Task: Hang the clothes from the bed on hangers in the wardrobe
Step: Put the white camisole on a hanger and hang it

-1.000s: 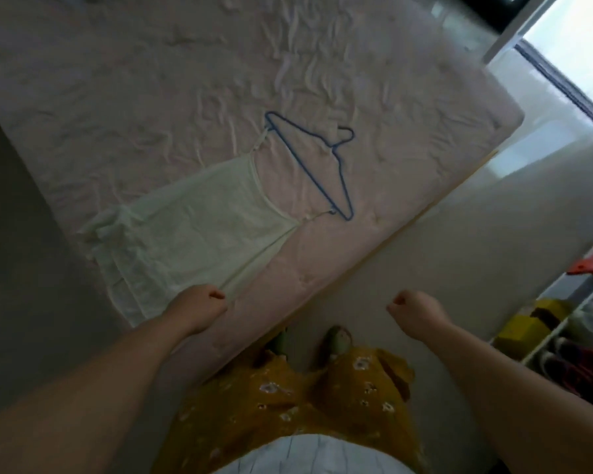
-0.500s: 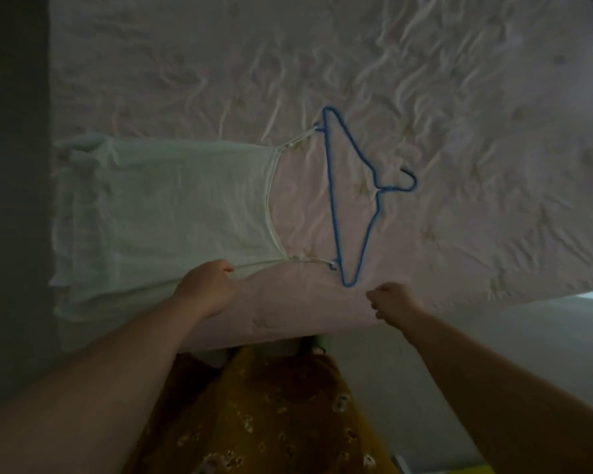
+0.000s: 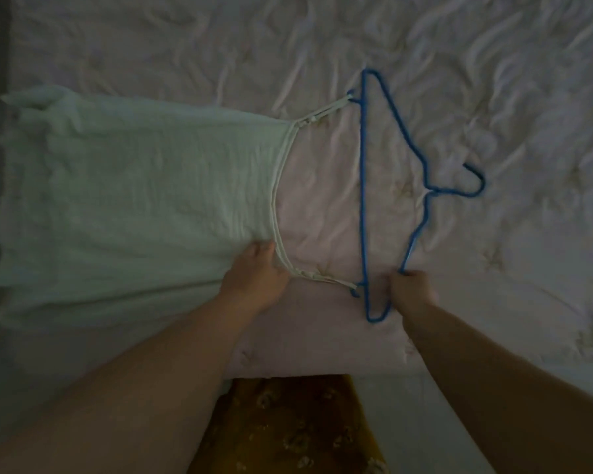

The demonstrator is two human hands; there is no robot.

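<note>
**Dress strapped to the hanger, both hands at its near edge**

From the head view: the thin blue wire hanger lies flat on the wrinkled pale pink bed sheet, its long bar running away from the person and its hook pointing off to the right. The right hand is the nearer one — its fingers curl round the hanger's near shoulder, close to the bed's edge. The pale mint-green strappy dress stretches leftward from the hanger, so its long axis lies crosswise to the bar, with the hem far out to the left. Both thin white straps reach the hanger's small end hooks. The left hand grips the dress's near top corner, right where the strap begins.

The cloth looks light and crinkled, spread fairly flat — it should drape limply once lifted, I'd judge. No wardrobe is visible from here.
</note>
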